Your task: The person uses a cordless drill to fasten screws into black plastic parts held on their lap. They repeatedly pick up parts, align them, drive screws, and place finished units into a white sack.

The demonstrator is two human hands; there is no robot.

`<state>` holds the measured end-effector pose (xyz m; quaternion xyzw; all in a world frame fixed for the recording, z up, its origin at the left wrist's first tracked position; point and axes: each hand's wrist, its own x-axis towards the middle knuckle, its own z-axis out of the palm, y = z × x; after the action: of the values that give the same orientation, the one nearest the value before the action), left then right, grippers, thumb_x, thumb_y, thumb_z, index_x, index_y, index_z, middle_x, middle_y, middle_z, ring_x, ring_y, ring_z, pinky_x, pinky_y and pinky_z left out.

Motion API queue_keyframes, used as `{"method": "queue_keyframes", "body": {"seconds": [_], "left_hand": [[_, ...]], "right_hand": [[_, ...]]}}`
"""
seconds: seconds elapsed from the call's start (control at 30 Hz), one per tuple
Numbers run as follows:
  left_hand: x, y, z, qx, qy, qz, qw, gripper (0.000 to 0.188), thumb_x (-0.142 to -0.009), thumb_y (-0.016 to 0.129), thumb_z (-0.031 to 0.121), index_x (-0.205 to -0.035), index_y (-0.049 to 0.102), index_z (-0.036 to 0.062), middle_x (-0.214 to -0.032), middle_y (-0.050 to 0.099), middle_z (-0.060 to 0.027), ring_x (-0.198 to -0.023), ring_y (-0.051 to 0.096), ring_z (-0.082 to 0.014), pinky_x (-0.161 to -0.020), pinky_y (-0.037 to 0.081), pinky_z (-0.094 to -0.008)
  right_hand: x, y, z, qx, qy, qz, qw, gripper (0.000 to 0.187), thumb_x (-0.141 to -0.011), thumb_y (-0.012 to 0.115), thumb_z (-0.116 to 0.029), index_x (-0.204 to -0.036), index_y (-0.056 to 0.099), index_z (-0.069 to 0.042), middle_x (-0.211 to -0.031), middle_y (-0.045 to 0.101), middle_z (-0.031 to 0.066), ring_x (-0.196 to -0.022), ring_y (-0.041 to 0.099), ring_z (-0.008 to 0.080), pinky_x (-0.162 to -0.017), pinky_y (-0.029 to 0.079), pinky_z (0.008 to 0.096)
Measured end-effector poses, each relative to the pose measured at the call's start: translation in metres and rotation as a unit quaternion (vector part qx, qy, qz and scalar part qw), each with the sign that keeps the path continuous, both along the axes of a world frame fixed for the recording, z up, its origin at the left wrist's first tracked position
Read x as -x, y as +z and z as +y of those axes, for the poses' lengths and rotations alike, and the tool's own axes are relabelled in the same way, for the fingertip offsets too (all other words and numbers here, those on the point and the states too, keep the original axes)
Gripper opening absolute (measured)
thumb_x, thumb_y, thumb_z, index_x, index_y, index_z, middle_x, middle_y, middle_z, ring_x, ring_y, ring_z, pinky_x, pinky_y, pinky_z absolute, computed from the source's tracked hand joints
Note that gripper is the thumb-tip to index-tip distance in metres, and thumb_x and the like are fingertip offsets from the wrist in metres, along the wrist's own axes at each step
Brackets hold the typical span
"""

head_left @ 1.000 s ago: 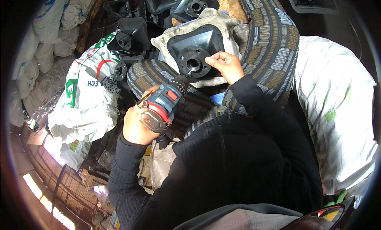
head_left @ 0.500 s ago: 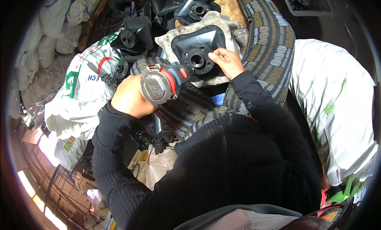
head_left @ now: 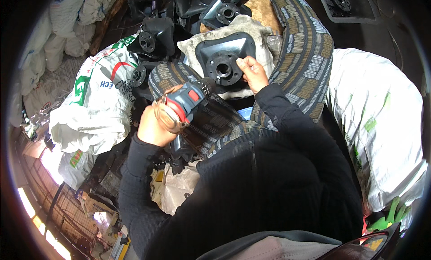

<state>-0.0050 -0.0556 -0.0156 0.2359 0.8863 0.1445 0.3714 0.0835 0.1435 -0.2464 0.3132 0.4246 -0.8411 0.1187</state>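
Note:
A cordless drill (head_left: 187, 99), blue-grey with red accents, is gripped in my left hand (head_left: 154, 129). Its black chuck points up and right, close to the lower left of a round flange; I cannot make out its tip. That flange, with a large centre hole and smaller holes around it, tops a black flared metal housing (head_left: 242, 46). The housing rests on a pale crumpled cloth (head_left: 264, 60). At the flange's right edge, my right hand (head_left: 255, 77) is closed in a pinch. Whether a small piece is between its fingertips is hidden.
A thick patterned cushion (head_left: 307, 64) curves around the housing. Similar black housings (head_left: 155, 35) crowd the far left and far middle. White sacks stand at left (head_left: 96, 112) and right (head_left: 377, 121). A dark tray (head_left: 345, 6) lies far right; a green glove (head_left: 390, 217) lies near right.
The drill has tilted and drawn back a little from the flange, with my left hand shifting right and nearer. My right hand stays at the flange's right edge.

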Motion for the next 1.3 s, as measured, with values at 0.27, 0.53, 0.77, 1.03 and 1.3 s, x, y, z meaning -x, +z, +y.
{"method": "queue_keyframes", "body": {"seconds": [0.27,0.53,0.77,1.03,1.3], "left_hand": [[-0.044,-0.008,-0.034,-0.105,-0.009,0.108,0.989,0.035,-0.073,0.075,0.013,-0.106,0.064,0.0053,-0.103,0.066,-0.0115,-0.097,0.064,-0.0302,-0.086,0.05,-0.0387],[-0.04,0.008,-0.032,-0.141,0.037,0.118,0.982,0.033,-0.074,0.075,0.015,-0.105,0.065,0.0076,-0.1,0.066,-0.0107,-0.094,0.063,-0.0313,-0.086,0.048,-0.0399],[-0.027,-0.004,-0.019,-0.169,0.171,-0.017,0.971,0.043,-0.074,0.077,0.015,-0.112,0.06,0.0047,-0.108,0.063,-0.0107,-0.1,0.061,-0.0285,-0.089,0.047,-0.0384],[-0.031,0.009,-0.012,-0.144,-0.024,0.089,0.985,0.038,-0.074,0.078,0.013,-0.107,0.063,0.003,-0.1,0.066,-0.0094,-0.09,0.064,-0.025,-0.08,0.051,-0.0371],[-0.046,0.019,-0.001,-0.158,0.01,0.104,0.982,0.026,-0.074,0.075,0.011,-0.097,0.066,0.0053,-0.089,0.067,-0.0074,-0.08,0.065,-0.0232,-0.072,0.051,-0.035]], "right_hand": [[0.0,-0.013,-0.004,0.125,-0.042,0.008,0.991,0.025,-0.089,0.066,-0.019,-0.071,0.05,-0.015,-0.065,0.046,-0.0073,-0.046,0.033,0.0017,-0.042,0.028,0.0184],[-0.002,-0.014,-0.01,0.075,-0.039,0.015,0.996,0.03,-0.088,0.066,-0.017,-0.066,0.046,-0.015,-0.062,0.04,-0.0075,-0.046,0.032,0.0017,-0.039,0.026,0.0192],[-0.006,0.014,0.002,-0.05,-0.144,-0.125,0.98,0.023,-0.089,0.068,-0.03,-0.09,0.064,-0.007,-0.06,0.048,-0.0064,-0.039,0.031,0.002,-0.039,0.036,0.0211],[-0.018,0.073,0.019,0.303,0.01,-0.092,0.948,0.052,-0.089,0.059,-0.055,-0.098,0.063,-0.004,-0.058,0.029,-0.0102,-0.049,0.035,0.0003,-0.047,0.036,0.0186],[-0.016,0.085,0.015,0.422,-0.053,-0.111,0.898,0.027,-0.093,0.062,-0.029,-0.102,0.059,-0.005,-0.072,0.052,-0.0057,-0.054,0.046,-0.0008,-0.044,0.041,0.0135]]}}
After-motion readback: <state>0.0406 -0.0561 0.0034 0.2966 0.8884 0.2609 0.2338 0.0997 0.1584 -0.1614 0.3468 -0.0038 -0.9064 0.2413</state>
